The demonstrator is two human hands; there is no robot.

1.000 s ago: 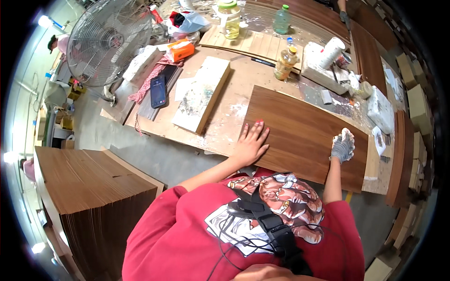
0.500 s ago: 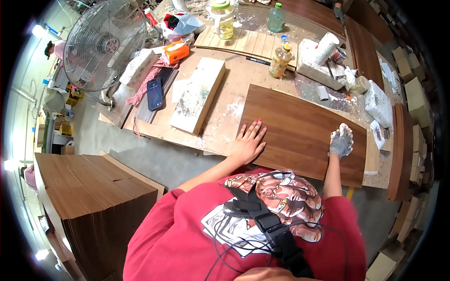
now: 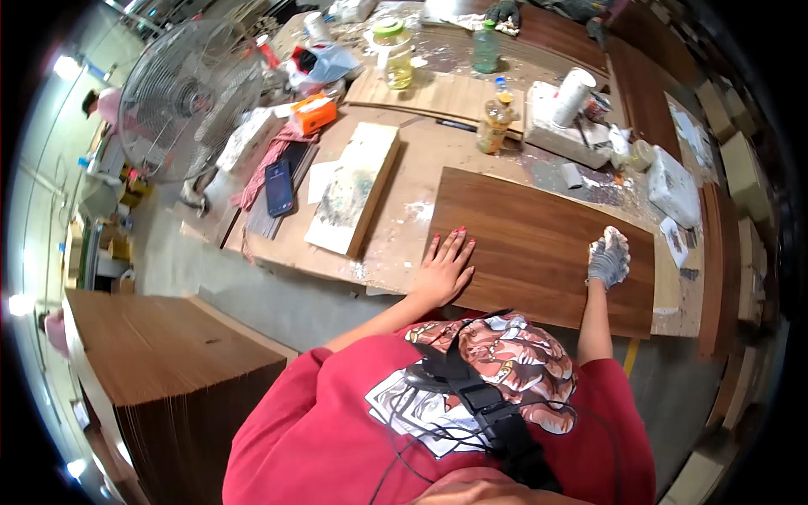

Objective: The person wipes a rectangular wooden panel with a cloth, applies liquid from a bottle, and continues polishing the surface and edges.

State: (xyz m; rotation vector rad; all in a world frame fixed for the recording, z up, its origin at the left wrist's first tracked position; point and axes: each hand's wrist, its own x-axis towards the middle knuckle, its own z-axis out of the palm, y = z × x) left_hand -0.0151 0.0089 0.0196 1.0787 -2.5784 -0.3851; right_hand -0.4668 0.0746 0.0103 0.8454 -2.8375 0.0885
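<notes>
A dark brown wooden board (image 3: 522, 244) lies flat on the workbench in front of me. My left hand (image 3: 443, 271) rests bare on its left near edge, fingers stretched out and spread. Toward the board's right end, my right hand (image 3: 608, 257) wears a grey glove and is closed, pressed down on the surface. Something pale and crumpled shows at its fingertips, but I cannot make out what it is. Beyond the board stands a bottle (image 3: 495, 126) with yellowish liquid. A small grey block (image 3: 571, 176) lies past the far edge.
Left on the bench are a paint-stained wooden block (image 3: 353, 189), a phone (image 3: 279, 188) and an orange packet (image 3: 314, 113). A white roll (image 3: 574, 97) tops a pale block at the back. A large fan (image 3: 189, 101) and a stack of brown sheets (image 3: 177, 337) stand left.
The view has shifted slightly, so the bench things sit a little lower. My right hand has moved slightly toward the board's far side. My left hand stays on the board's edge.
</notes>
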